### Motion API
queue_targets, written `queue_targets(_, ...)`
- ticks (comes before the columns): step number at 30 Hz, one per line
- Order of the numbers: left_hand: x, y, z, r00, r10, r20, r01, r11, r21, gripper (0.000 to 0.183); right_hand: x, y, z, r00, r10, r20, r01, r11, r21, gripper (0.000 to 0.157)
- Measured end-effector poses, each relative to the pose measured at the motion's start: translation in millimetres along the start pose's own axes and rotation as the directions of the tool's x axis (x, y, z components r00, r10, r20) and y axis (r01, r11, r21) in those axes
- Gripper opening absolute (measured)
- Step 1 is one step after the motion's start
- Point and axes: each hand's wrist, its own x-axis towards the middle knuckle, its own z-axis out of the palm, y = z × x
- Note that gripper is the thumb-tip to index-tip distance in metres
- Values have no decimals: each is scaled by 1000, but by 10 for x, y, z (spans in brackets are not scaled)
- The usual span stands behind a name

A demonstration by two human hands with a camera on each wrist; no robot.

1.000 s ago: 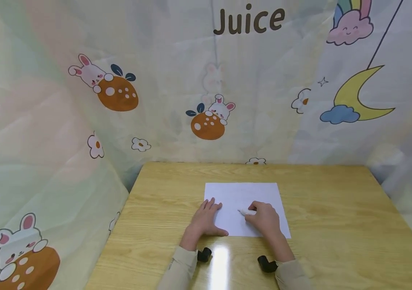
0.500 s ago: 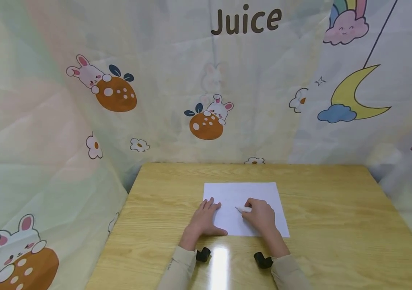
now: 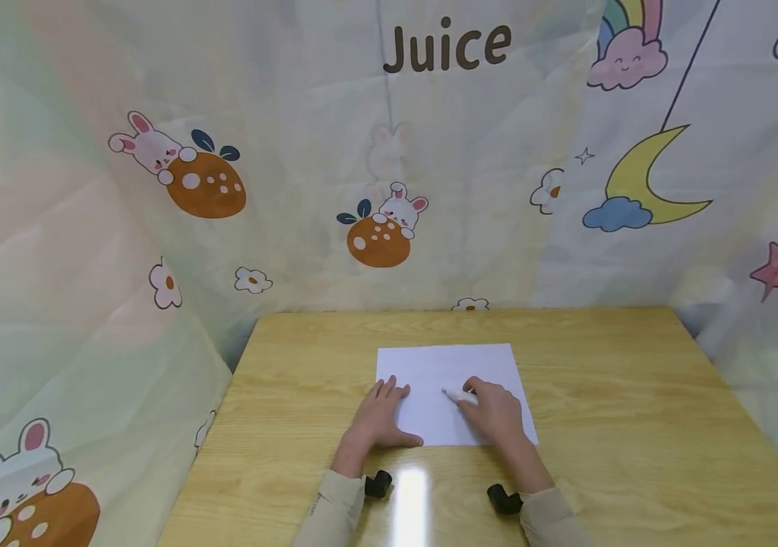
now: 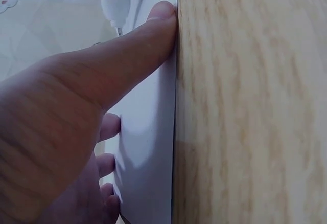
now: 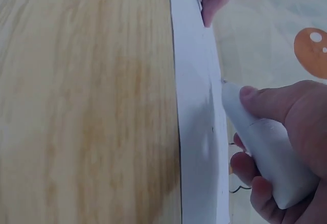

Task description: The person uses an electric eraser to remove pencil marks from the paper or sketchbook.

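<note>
A white sheet of paper (image 3: pixel 453 361) lies flat on the wooden table. My left hand (image 3: pixel 378 418) rests on its left side with the fingers spread. In the left wrist view, the thumb (image 4: pixel 127 50) presses near the sheet's front edge. My right hand (image 3: pixel 500 414) pinches a thick white pen (image 3: pixel 461 396) over the middle of the sheet. Its thin tip points left; whether it touches the paper I cannot tell. In the right wrist view, the thumb lies along the pen (image 5: pixel 271 147) and the other fingers curl beneath it. No clear marks show on the paper.
Wooden table (image 3: pixel 635 425) extends on both sides of the sheet. A printed cloth (image 3: pixel 293 152) with rabbits and a moon hangs behind and at the sides. Black devices (image 3: pixel 378 484) stick out at both wrists, and a bright reflection lies between the forearms.
The pen and right hand have shifted slightly toward the sheet's far edge. My left hand keeps its place on the paper. The head view has turned a little to the right.
</note>
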Motion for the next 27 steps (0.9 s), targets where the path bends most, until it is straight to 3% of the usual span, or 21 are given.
queue_targets(9,-34,-2,0,1000,-2,7,2,1000,11,104,-12,60,3,996,-70,-51,71,997,18,26)
queue_targets(16,-30,0,-16,1000,4,6,-4,1000,2,103,11,73,-65,999,-34,-40,36,996,76,35)
queue_targets(27,-20,33,-10,1000,-23,3,23,1000,9,104,27,87,-205,962,-58,-265,53,998,-27,30)
